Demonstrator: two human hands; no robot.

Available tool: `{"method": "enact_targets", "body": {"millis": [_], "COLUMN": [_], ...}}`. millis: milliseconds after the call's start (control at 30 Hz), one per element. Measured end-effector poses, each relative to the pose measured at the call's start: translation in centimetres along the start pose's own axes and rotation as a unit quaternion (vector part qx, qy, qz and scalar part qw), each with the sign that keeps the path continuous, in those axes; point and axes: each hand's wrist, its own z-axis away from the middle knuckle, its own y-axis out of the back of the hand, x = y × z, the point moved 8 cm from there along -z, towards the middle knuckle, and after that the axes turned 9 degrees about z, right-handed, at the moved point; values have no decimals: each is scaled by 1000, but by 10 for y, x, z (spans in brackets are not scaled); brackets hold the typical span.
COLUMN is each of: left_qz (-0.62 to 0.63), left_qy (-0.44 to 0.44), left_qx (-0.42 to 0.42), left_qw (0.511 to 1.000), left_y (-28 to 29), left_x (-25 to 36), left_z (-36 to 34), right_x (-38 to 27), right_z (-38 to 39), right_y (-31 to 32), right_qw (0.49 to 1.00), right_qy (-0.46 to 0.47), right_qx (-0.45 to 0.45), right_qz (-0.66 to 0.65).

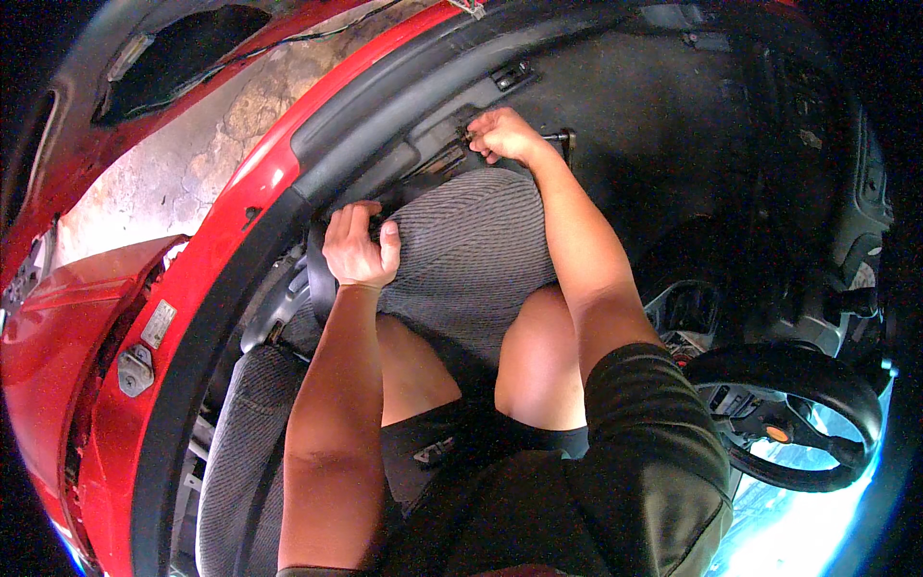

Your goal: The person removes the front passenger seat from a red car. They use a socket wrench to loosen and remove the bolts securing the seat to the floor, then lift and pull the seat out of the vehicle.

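Observation:
My left hand (361, 248) rests palm down at the door-side edge of the striped grey seat cushion (471, 240). Its thumb is apart from the fingers, whose tips curl over the edge and are partly hidden. Farther forward, my right hand (502, 137) is closed in a pinch low beside the door sill (385, 115), just ahead of the cushion. A small, dark, brassy bit shows at its fingertips, too small to name. Right behind that wrist, a thin dark metal bar with a shiny end (567, 142) sticks out. A dark seat belt strap (321, 269) runs by my left wrist.
At the right is a black steering wheel (798, 413); the gear lever area (685, 317) lies nearer. A striped seat backrest (236, 452) stands lower left. The red door (96, 144) is swung out, and a metal latch striker (136, 370) juts from the red body frame.

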Motion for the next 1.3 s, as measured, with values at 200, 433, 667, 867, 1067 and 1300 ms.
{"method": "enact_targets", "body": {"millis": [200, 433, 667, 867, 1067, 1300], "left_qz": [-1, -2, -12, 4, -7, -5], "left_qy": [2, 0, -8, -10, -10, -9], "left_qx": [0, 3, -4, 1, 2, 0], "left_qw": [1000, 1000, 1000, 1000, 1000, 1000], "left_y": [0, 0, 1, 0, 0, 0], "left_x": [0, -2, 1, 3, -1, 2], "left_z": [0, 0, 1, -2, 0, -1], "right_x": [-6, 1, -22, -126, -195, -224], "right_z": [-2, 5, 48, 123, 182, 194], "right_y": [8, 27, 35, 56, 54, 51], "right_qw": [996, 997, 982, 878, 817, 796], "right_qy": [2, -7, 69, 291, 425, 481], "right_qx": [22, 72, -18, -76, -81, -47], "right_qz": [85, -4, -175, -373, -381, -365]}}
